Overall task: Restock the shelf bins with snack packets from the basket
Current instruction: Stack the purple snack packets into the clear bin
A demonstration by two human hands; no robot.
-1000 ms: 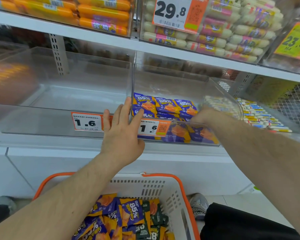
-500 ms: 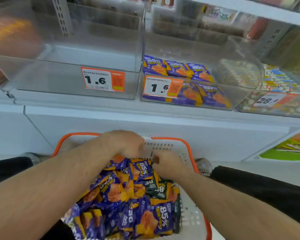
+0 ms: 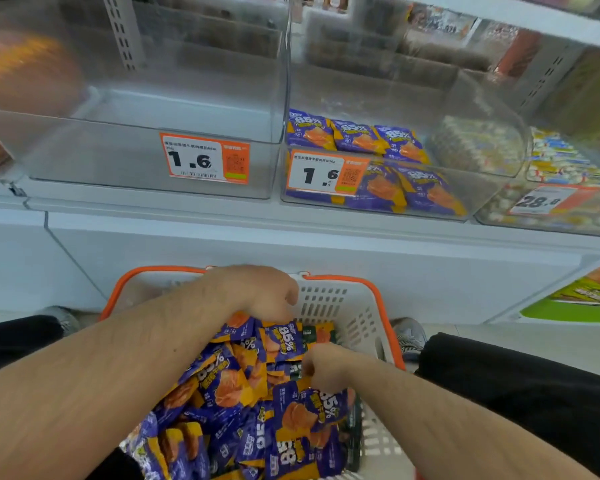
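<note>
A white basket (image 3: 343, 306) with an orange rim stands below the shelf bins, heaped with purple-and-orange snack packets (image 3: 243, 393) marked "85%", lying jumbled at all angles. Above the basket, the middle clear bin (image 3: 465, 109) holds a few of the same packets (image 3: 357, 136) in a flat row; the clear bin (image 3: 118, 161) to its left shows none.

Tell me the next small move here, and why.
Probably close both hands on a bunch of purple packets and lift them toward the right-hand bin. Both the left hand and the right hand are down in the basket among the packets, with curled fingers. That bin holds only a few matching packets, so it has room.
</note>
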